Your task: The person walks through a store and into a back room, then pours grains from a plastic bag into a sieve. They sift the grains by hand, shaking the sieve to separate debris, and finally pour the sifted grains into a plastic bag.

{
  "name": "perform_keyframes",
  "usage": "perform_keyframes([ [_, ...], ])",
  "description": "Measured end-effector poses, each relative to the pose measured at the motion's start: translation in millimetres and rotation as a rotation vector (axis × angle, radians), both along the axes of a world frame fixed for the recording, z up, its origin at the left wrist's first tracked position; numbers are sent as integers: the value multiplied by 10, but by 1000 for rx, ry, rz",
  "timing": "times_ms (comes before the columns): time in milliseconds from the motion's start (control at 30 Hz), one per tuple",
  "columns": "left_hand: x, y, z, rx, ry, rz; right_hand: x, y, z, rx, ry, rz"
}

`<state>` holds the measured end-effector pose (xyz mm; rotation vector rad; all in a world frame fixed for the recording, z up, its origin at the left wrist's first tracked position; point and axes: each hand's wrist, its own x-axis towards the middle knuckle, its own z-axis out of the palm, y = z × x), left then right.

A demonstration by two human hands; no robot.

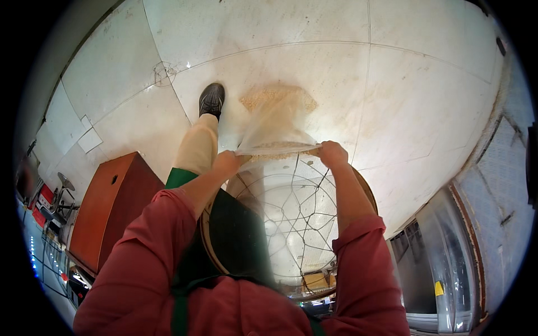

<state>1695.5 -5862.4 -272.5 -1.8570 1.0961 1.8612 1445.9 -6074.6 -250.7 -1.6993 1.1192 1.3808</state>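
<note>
A large round sieve, with a fine mesh over crossed wires, tilts up against my front. At its far rim, my left hand and my right hand grip the two sides of the mouth of a clear plastic bag, together with the rim. The bag's mouth is stretched wide across that edge. Tan granules lie along the sieve's edge at the mouth. More tan granules fill the bag's bottom, which appears to rest on the floor. My fingertips are partly hidden by the bag and rim.
Pale floor panels with seams spread ahead. My dark shoe stands left of the bag. A reddish-brown wooden box is at left, with a stool beyond it. Clear plastic sheeting hangs at right.
</note>
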Motion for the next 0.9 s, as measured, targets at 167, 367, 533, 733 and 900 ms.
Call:
perform_keyframes([
  [167,90,-229,-10,164,-14,251,-5,-96,-180,-10,34,-65],
  [367,68,-69,-249,223,53,175,-25,114,-294,25,35,5],
  [533,128,-333,-62,326,-12,345,-114,58,-400,-27,-20,-95],
  [733,168,-513,65,334,51,521,-95,-251,-381,59,63,-137],
  [900,-19,-156,-226,324,-12,368,-35,-29,-344,74,34,-87],
])
